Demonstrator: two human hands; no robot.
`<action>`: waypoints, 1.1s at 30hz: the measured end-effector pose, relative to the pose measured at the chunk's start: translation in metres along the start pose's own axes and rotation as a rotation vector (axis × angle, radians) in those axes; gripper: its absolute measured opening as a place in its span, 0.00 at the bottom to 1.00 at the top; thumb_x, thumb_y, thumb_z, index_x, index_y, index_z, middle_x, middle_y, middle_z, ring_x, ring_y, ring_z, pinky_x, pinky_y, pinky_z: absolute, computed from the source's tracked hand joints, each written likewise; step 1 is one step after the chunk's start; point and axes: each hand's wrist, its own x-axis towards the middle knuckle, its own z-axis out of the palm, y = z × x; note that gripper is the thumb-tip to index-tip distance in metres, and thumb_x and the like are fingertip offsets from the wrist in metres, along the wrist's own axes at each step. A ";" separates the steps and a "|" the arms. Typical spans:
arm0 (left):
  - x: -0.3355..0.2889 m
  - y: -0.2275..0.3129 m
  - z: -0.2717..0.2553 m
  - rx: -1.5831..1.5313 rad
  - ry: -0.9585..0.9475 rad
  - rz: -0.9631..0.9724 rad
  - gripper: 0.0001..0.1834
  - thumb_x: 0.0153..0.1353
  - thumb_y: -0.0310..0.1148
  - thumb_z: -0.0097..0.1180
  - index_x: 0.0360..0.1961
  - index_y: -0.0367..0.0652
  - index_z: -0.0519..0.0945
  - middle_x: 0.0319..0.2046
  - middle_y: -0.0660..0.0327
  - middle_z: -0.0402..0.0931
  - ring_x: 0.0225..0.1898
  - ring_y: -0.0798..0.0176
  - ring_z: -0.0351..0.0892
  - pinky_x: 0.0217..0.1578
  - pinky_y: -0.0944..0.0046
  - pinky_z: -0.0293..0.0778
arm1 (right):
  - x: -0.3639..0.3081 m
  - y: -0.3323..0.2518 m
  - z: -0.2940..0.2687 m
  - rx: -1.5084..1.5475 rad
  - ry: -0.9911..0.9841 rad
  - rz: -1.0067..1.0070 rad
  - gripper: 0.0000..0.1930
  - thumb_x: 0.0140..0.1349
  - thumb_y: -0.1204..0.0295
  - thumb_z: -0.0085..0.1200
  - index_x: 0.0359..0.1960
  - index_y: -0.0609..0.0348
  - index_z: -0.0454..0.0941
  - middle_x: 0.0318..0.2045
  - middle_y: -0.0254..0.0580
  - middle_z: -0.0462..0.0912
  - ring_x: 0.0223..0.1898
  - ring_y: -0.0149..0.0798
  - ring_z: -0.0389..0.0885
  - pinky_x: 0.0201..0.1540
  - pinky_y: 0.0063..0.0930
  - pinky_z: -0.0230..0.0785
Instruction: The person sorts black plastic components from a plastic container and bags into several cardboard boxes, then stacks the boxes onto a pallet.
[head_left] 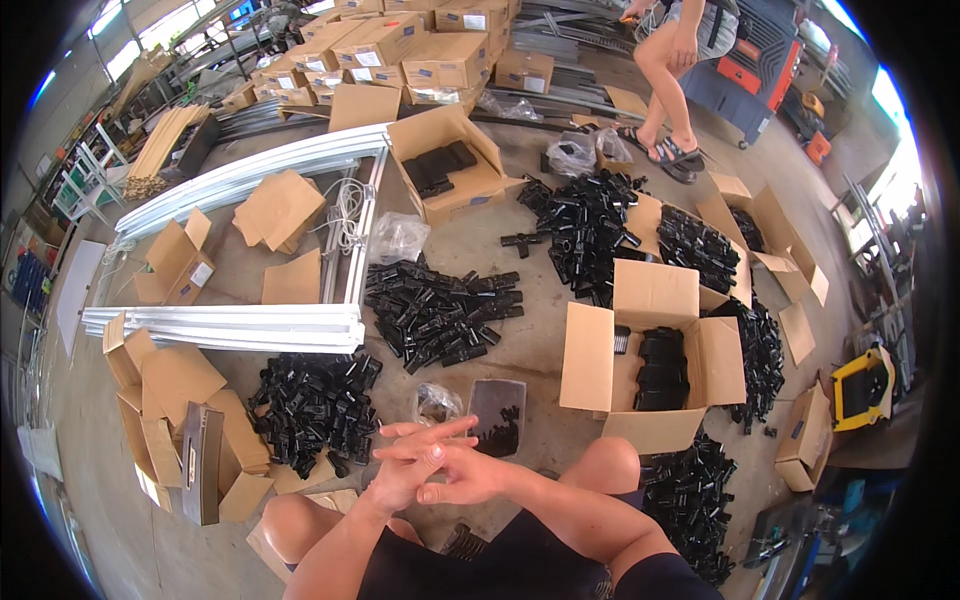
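Observation:
My left hand [398,482] and my right hand [470,474] meet in front of my knees, palms and fingers overlapping. The fingers of both are stretched out and cross one another; no object shows in either hand. Just beyond them lies a dark tray [498,400] with small black pieces in it, beside a crumpled clear plastic bag [437,402]. A heap of black plastic parts [312,405] is left of my hands. To the right stands an open cardboard box [587,360], flaps spread, with black parts stacked inside [662,368].
More black parts lie heaped ahead [440,312], farther right [585,225] and beside my right knee [690,505]. A white metal frame [230,328] and torn cardboard [180,380] are at left. Another person's legs [665,90] stand at the back right, near stacked boxes [445,60].

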 end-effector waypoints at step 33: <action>0.000 0.015 0.023 1.176 0.392 0.257 0.38 0.70 0.33 0.53 0.78 0.46 0.55 0.70 0.42 0.66 0.49 0.35 0.84 0.43 0.46 0.83 | 0.013 -0.018 -0.025 -0.480 0.412 0.036 0.50 0.68 0.59 0.63 0.81 0.58 0.40 0.79 0.54 0.48 0.66 0.48 0.74 0.66 0.45 0.71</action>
